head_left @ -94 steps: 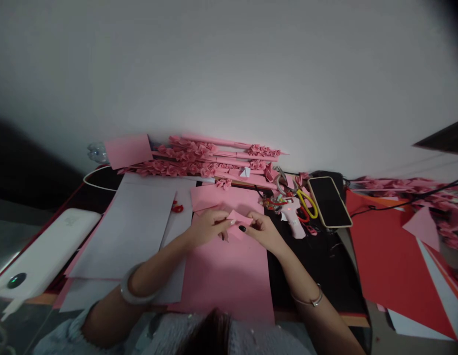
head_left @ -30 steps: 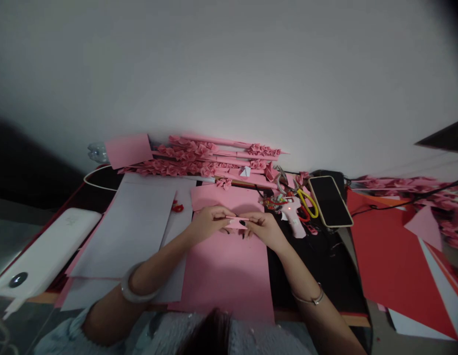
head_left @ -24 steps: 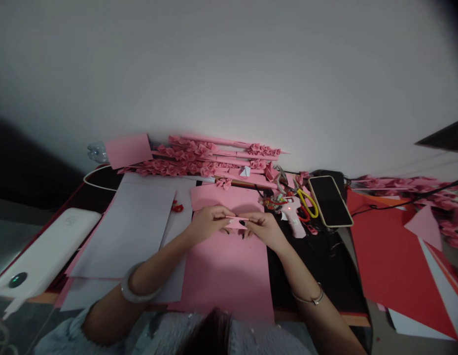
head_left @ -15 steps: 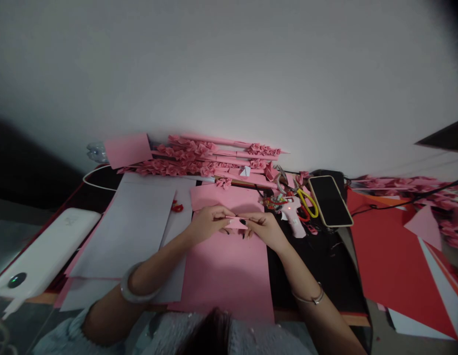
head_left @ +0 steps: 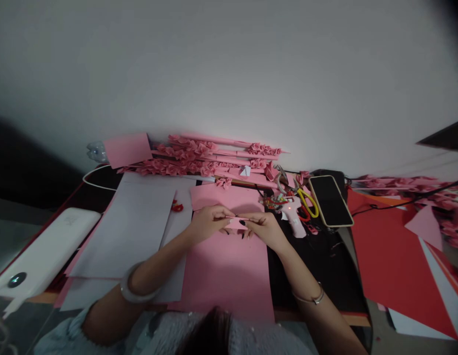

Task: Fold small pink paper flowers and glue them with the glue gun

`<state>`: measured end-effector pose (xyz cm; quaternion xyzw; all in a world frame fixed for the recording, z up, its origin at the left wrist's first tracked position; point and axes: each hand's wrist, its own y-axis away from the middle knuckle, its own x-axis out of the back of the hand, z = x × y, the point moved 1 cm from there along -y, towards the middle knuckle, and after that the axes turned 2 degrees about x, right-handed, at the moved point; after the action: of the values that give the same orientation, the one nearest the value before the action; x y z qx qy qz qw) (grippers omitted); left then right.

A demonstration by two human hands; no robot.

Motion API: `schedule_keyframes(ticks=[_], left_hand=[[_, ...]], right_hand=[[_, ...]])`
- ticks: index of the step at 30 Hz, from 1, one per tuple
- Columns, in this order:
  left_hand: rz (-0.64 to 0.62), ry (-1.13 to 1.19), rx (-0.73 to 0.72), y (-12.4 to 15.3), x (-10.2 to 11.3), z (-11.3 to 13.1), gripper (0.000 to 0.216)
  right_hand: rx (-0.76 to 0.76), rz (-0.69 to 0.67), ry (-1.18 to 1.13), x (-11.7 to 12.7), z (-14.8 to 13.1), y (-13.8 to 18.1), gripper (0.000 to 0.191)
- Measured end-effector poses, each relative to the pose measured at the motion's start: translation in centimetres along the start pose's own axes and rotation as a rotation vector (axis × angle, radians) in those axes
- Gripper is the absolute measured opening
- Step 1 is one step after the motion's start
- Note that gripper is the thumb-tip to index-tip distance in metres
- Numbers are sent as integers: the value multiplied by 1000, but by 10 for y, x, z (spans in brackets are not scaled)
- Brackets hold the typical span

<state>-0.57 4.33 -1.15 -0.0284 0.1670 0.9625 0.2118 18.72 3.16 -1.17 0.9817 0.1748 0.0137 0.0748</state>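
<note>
My left hand [head_left: 208, 222] and my right hand [head_left: 264, 228] meet over a large pink paper sheet [head_left: 227, 271] at the middle of the desk. Both pinch a small folded piece of pink paper [head_left: 236, 222] between fingertips, the left at its left end and the right at its right end. The piece is held just above the sheet. Dark polish shows on my right thumbnail. A pale bangle sits on my left wrist and a thin bracelet on my right.
Grey paper sheets [head_left: 132, 227] lie to the left, with a white device [head_left: 44, 254] beyond them. Pink paper flower stems [head_left: 210, 158] line the wall. To the right are a pink glue gun [head_left: 293, 219], yellow scissors [head_left: 308, 202], a phone [head_left: 330, 199] and red sheets [head_left: 393, 261].
About three seconds ago the pink piece lay flatter and wider between my hands; since then it has been folded narrower and raised slightly. Over the last second nothing has visibly moved.
</note>
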Motion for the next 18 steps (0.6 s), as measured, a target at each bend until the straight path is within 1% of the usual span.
schedule_keyframes(ticks=[9, 18], left_hand=[[-3, -4, 9, 0, 0, 2, 12], [-10, -25, -3, 0, 0, -1, 12]], right_hand=[[18, -7, -2, 2, 1, -1, 32], [18, 1, 9, 1, 0, 0, 30]])
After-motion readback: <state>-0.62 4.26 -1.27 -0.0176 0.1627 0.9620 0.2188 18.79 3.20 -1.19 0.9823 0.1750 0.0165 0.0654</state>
